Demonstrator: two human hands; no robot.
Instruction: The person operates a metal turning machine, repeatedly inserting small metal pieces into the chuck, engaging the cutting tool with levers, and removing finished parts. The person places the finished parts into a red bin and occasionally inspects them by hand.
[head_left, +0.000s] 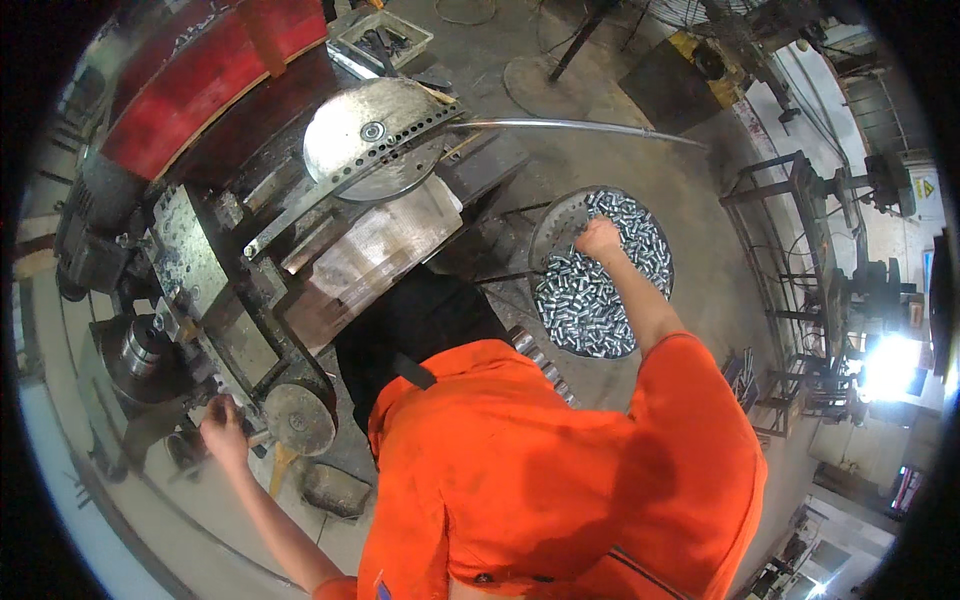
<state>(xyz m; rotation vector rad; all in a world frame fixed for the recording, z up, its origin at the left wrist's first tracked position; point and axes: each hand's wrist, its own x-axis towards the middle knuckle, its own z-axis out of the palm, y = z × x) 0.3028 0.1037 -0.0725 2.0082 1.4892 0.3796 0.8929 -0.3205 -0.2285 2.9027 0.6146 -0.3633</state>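
Observation:
A round metal tray (548, 236) holds a heap of short shiny metal cylinders (592, 308). My right hand (600, 238) reaches into it at the edge of the heap, fingers bent and pressed together among the pieces. Whatever they pinch is hidden. Far to the left, my left hand (224, 428) is at the lower end of a greasy machine (235, 340), beside a round metal disc (300, 419). Its fingers are curled together, and what lies between them is too small to make out.
A large steel disc (340, 130) with a perforated bar stands on the machine, and a long rod (590, 127) juts right from it. Red panels (215, 85) rise behind. A metal rack (790, 215) stands right; a small bin (335, 490) sits below the machine.

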